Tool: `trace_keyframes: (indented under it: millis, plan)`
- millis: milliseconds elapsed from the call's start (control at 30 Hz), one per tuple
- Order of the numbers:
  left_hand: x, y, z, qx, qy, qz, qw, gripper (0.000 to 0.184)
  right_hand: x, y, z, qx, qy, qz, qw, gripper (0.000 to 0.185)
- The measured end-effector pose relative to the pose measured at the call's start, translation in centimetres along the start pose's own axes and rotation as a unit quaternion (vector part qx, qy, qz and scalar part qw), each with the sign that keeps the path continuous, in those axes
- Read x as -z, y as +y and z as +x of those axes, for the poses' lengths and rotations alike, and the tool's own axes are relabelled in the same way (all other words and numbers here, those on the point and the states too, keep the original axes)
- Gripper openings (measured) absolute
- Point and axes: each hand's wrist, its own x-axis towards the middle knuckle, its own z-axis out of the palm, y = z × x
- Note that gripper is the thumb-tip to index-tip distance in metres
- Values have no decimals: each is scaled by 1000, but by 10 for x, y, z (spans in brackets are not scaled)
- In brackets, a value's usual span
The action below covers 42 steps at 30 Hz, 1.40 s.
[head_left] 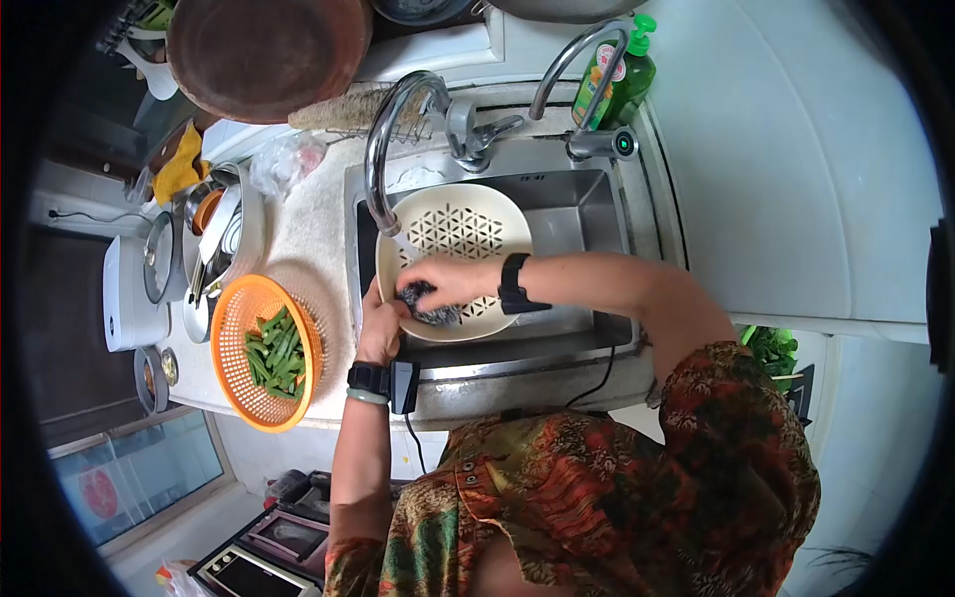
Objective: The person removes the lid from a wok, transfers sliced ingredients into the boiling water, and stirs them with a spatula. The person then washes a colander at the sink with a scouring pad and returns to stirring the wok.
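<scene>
A cream colander [512,229] with a triangular hole pattern is tilted in the steel sink [607,214]. My left hand [379,326] grips its near left rim, with the fingers partly hidden behind the rim. Inside the colander, my right hand [453,281] is closed on a dark, mesh-like scouring pad [438,313], pressed against the lower left wall. The curved faucet [376,149] hangs over the colander's left side, and water runs from its spout close to my right fingers.
An orange basket [227,343] of cut green pods [277,353] stands left on the counter. Behind it is a white container [254,214] with bowls and utensils. A second faucet [587,40] and a green soap bottle [632,85] stand behind the sink.
</scene>
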Motion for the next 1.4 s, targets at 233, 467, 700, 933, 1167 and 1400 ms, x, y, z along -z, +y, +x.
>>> trace_keyframes:
  millis: [233,467,700,933,1167,1400]
  plan:
    - [23,-12,9,-1,1,-112,994,61,76,-27,-35,-136,-27,-191,972,36]
    - [26,-60,33,85,-22,-135,987,35,135,-20,-84,-324,282,-151,890,39]
    - [15,-58,21,197,-51,-121,972,33,97,-13,-105,-386,101,174,900,92]
    - [18,-32,9,230,-40,65,970,44,65,21,-91,-406,108,268,867,80]
    - [0,-27,11,-50,91,290,951,79,34,-12,-60,-348,169,-59,920,58]
    - [-45,9,32,3,-53,-336,940,48,-5,-56,-64,-96,133,-453,876,56]
